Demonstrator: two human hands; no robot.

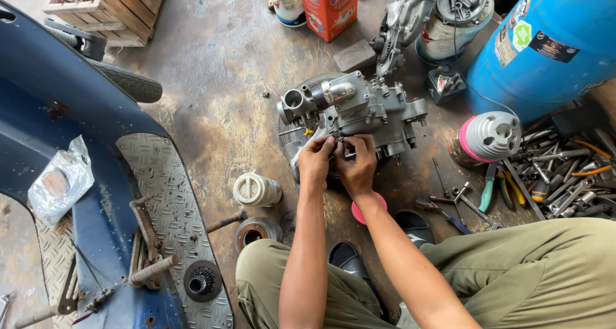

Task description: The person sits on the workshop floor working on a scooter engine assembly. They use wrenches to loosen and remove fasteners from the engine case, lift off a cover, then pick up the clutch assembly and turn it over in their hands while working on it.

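At nine o'clock I see the blue scooter body (58, 130). My left hand (316, 160) and right hand (357, 165) meet at centre, fingertips pinched together on a small part against the grey engine (359, 107). Loose tools (558, 175) lie at three o'clock.

Grey engine block (359, 114) sits upright on the stained floor.

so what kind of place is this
Most likely a small scooter or motorcycle repair workshop. A grey engine sits on the stained floor under both hands, a blue scooter body stands alongside, and loose hand tools lie heaped nearby.
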